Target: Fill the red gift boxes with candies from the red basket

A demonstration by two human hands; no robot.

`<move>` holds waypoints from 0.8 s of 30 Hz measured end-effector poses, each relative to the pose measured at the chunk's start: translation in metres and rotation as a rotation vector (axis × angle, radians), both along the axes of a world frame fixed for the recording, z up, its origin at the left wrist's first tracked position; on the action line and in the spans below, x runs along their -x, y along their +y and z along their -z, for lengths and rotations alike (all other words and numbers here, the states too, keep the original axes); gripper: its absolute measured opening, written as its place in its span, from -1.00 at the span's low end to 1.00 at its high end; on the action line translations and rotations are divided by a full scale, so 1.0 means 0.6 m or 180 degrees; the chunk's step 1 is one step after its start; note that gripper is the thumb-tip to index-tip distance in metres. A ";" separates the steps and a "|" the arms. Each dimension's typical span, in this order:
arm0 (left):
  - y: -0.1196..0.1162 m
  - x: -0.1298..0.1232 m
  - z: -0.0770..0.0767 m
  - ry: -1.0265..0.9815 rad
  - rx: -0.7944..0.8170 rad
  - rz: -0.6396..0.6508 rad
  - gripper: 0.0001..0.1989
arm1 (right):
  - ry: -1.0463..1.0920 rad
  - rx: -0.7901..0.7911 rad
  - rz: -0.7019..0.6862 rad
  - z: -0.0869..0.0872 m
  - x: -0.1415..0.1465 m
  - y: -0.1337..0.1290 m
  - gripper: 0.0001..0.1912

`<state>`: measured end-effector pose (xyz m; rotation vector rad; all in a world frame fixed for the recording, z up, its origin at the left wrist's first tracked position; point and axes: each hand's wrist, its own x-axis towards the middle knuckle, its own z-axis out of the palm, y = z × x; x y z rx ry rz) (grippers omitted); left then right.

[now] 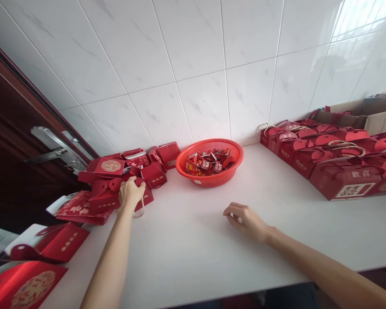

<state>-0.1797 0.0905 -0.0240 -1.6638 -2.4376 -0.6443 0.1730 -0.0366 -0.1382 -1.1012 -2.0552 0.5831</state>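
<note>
My left hand [131, 192] reaches into a pile of red paper gift boxes, its fingers closed over a red gift box [147, 197]. From that box hangs a light rope handle [143, 209]. Another red box [103, 195] with rounded flaps touches the same hand on its left. My right hand [247, 219] is over the white table [186, 253], fingers loosely curled in toward the thumb, with nothing visible in them. A red plastic basket [209, 181] of small wrapped sweets [209, 163] stands beyond and between both hands.
Rows of red gift boxes [344, 178] fill the table's right side, some with rope handles. Behind them is a cardboard carton [381, 120]. More red boxes [35, 283] lie at the left edge, near a dark door with a metal handle [56, 152]. A tiled wall [199, 107] backs the table.
</note>
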 end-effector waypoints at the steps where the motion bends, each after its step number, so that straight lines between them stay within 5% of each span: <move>1: 0.001 0.000 -0.001 -0.0019 0.0010 -0.0012 -0.53 | -0.0088 0.0009 0.0018 0.003 0.002 0.000 -0.76; 9: -0.031 -0.015 -0.030 -0.0373 0.0011 0.0455 -0.56 | -0.0875 -0.0270 0.0098 0.031 0.024 0.007 -0.77; 13: -0.068 -0.044 -0.049 -0.1134 0.0185 0.1239 -0.48 | -0.0845 -0.0229 0.0122 0.031 0.026 0.005 -0.77; 16: -0.098 -0.077 -0.061 -0.1515 0.0585 0.2001 -0.61 | -0.0668 -0.0071 0.0136 0.026 0.024 0.005 -0.77; 21: -0.144 -0.143 -0.064 -0.0928 0.0528 0.3043 -0.86 | 0.0256 0.0466 0.0330 0.009 0.007 0.017 -0.80; 24: -0.164 -0.184 -0.052 -0.0550 0.0420 0.3741 -0.88 | 0.0899 0.0289 0.0618 -0.008 -0.002 0.021 -0.82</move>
